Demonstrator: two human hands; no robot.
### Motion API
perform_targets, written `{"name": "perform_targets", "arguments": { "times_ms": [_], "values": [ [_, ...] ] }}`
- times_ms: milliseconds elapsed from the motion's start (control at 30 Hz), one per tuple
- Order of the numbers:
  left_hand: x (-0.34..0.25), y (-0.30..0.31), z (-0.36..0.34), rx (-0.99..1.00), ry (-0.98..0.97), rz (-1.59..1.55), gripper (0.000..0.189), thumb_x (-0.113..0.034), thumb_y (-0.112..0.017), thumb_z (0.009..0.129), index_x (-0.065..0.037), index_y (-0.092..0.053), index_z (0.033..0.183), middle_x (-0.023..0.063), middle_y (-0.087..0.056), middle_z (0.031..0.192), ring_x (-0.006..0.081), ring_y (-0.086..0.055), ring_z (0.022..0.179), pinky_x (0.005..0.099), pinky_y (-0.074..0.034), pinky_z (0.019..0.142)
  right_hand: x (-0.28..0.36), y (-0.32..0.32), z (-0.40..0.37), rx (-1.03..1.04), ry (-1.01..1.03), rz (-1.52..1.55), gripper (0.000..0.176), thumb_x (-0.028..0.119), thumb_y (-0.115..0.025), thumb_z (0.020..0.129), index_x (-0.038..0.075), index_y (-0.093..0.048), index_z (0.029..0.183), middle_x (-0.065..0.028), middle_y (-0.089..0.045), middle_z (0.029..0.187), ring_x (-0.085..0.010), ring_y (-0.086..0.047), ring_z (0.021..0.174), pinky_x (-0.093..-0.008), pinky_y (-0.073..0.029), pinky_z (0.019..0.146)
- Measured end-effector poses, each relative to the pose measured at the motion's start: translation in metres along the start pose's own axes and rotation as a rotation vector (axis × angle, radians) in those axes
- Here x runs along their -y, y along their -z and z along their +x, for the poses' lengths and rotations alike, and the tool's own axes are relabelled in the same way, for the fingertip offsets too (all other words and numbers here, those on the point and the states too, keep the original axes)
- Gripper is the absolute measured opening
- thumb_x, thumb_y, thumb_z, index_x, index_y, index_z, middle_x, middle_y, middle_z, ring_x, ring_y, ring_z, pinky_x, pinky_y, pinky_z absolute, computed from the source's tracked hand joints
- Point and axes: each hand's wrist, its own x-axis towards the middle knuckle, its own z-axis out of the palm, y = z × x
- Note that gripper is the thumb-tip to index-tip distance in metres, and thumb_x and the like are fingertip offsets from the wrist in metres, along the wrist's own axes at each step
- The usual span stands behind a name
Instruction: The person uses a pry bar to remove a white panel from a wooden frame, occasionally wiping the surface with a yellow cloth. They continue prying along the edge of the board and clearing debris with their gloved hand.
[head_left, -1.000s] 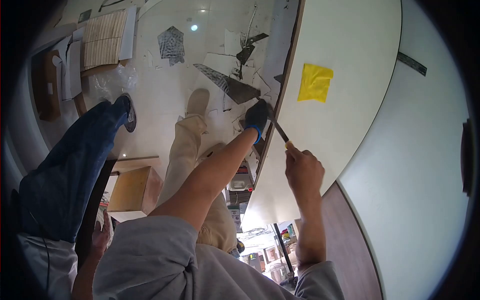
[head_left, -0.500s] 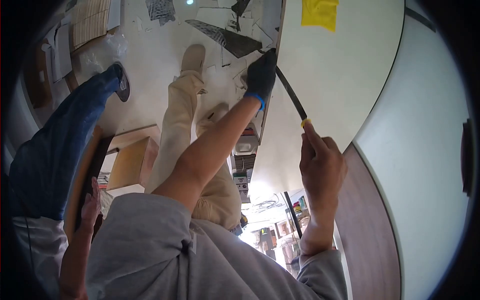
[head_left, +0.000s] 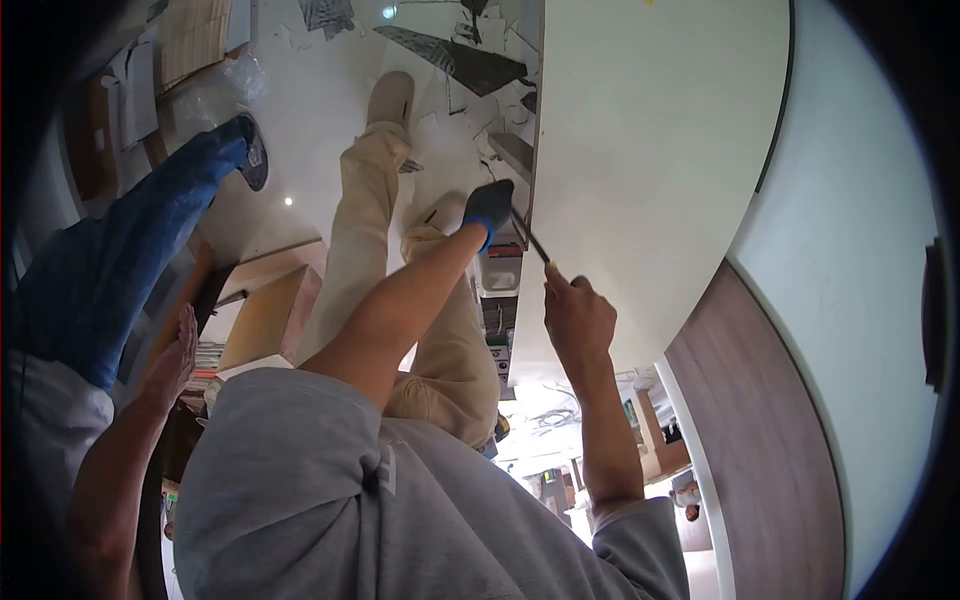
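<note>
A long, narrow dark tool, which looks like a file (head_left: 531, 235), runs at a slant across the edge of a white panel (head_left: 640, 180). My right hand (head_left: 582, 322) is bare and closed round its handle, where a bit of yellow shows. My left hand (head_left: 490, 207) wears a dark glove with a blue cuff. It is closed at the far end of the file, beside the panel's edge; its fingertips are mostly hidden.
Torn dark sheet pieces (head_left: 465, 62) and scraps lie on the floor. Another person's blue trouser leg (head_left: 130, 230) and hand (head_left: 172, 365) are at left, near a wooden box (head_left: 268, 318). A wood-grain panel (head_left: 755, 420) stands at right.
Both hands and the file have moved down the panel's edge towards my body, the right hand also leftward. The yellow piece on the panel has nearly left the view at the top.
</note>
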Motion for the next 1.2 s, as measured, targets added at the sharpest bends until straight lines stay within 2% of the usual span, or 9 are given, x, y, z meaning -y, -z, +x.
{"name": "perform_targets", "arguments": {
  "times_ms": [200, 300, 400, 567, 833, 933, 1033, 1133, 1200],
  "values": [
    [-0.058, 0.056, 0.047, -0.36, -0.064, -0.834, 0.035, -0.026, -0.049, 0.094, 0.003, -0.059, 0.112, 0.0207, -0.06, 0.116, 0.0332, -0.06, 0.103, 0.0395, -0.046, 0.092, -0.028, -0.031, -0.05, -0.023, -0.118, 0.17, 0.031, 0.027, -0.055, 0.091, 0.017, -0.056, 0.12, -0.0116, -0.059, 0.073, -0.0318, -0.062, 0.063, -0.0432, -0.05, 0.055],
    [-0.109, 0.088, 0.073, -0.107, 0.174, -0.425, 0.05, -0.048, -0.051, 0.091, -0.003, -0.065, 0.108, 0.0185, -0.067, 0.101, 0.0323, -0.063, 0.097, 0.0388, -0.047, 0.086, -0.052, -0.07, -0.072, -0.136, -0.135, 0.533, 0.034, 0.028, -0.065, 0.083, 0.006, -0.063, 0.109, -0.0159, -0.067, 0.084, -0.0355, -0.064, 0.077, -0.0433, -0.052, 0.071],
    [-0.134, 0.096, 0.079, -0.282, 0.266, -0.848, 0.055, -0.051, -0.064, 0.083, 0.0, -0.066, 0.105, 0.015, -0.069, 0.097, 0.0259, -0.064, 0.09, 0.0364, -0.047, 0.081, -0.043, -0.081, -0.087, -0.27, -0.334, 0.965, 0.039, 0.018, -0.083, 0.066, 0.001, -0.064, 0.095, -0.0123, -0.067, 0.077, -0.021, -0.064, 0.068, -0.0314, -0.051, 0.066],
    [-0.121, 0.111, 0.096, -0.134, 0.252, -0.832, 0.052, -0.043, -0.066, 0.084, 0.0, -0.064, 0.111, 0.013, -0.068, 0.104, 0.0233, -0.063, 0.095, 0.0336, -0.047, 0.083, -0.033, -0.115, -0.131, -0.534, -0.516, 0.79, 0.025, 0.026, -0.063, 0.088, 0.004, -0.062, 0.101, -0.0131, -0.066, 0.076, -0.0238, -0.06, 0.062, -0.0378, -0.05, 0.056],
    [-0.145, 0.109, 0.099, -0.469, 0.203, -0.505, 0.064, -0.049, -0.06, 0.086, 0.0, -0.053, 0.127, 0.0223, -0.058, 0.123, 0.0369, -0.056, 0.112, 0.0404, -0.044, 0.093, -0.06, -0.202, -0.13, -0.829, -1.018, 0.915, 0.015, 0.014, -0.057, 0.084, 0.001, -0.054, 0.09, -0.0091, -0.048, 0.062, -0.019, -0.048, 0.055, -0.0353, -0.043, 0.052],
    [-0.102, 0.1, 0.129, -0.354, 0.184, -0.175, 0.075, -0.05, -0.051, 0.09, 0.002, -0.031, 0.14, 0.0248, -0.045, 0.135, 0.0356, -0.052, 0.117, 0.0392, -0.042, 0.099, -0.063, -0.281, -0.13, -0.971, -1.113, 1.367, 0.007, 0.005, -0.056, 0.083, 0.001, -0.053, 0.088, -0.0062, -0.049, 0.076, -0.0191, -0.049, 0.068, -0.0333, -0.043, 0.058],
    [-0.106, 0.12, 0.13, -0.093, 0.309, -0.081, 0.079, -0.052, -0.039, 0.095, 0.005, -0.018, 0.144, 0.0284, -0.039, 0.138, 0.0345, -0.051, 0.116, 0.0389, -0.042, 0.1, -0.075, -0.256, -0.152, -0.934, -1.087, 0.82, 0.027, 0.004, -0.061, 0.074, 0.0, -0.057, 0.101, -0.019, -0.06, 0.097, -0.0371, -0.057, 0.092, -0.0428, -0.046, 0.084],
    [-0.123, 0.129, 0.12, -0.064, 0.015, 0.355, 0.076, -0.059, -0.053, 0.086, 0.001, -0.044, 0.132, 0.0224, -0.053, 0.126, 0.0339, -0.057, 0.108, 0.0383, -0.048, 0.091, -0.089, -0.255, -0.161, -0.948, -1.236, 0.921, 0.033, 0.01, -0.065, 0.073, 0.004, -0.059, 0.104, -0.0153, -0.059, 0.114, -0.0348, -0.054, 0.107, -0.0411, -0.041, 0.093],
    [-0.106, 0.128, 0.136, -0.105, 0.191, -0.08, 0.07, -0.059, -0.052, 0.086, -0.003, -0.049, 0.128, 0.0184, -0.055, 0.125, 0.0346, -0.057, 0.107, 0.0388, -0.049, 0.09, -0.089, -0.273, -0.158, -0.964, -1.319, 0.925, 0.035, 0.012, -0.066, 0.072, 0.006, -0.06, 0.106, -0.0149, -0.056, 0.122, -0.0344, -0.053, 0.111, -0.0421, -0.039, 0.096]
  ]
}}
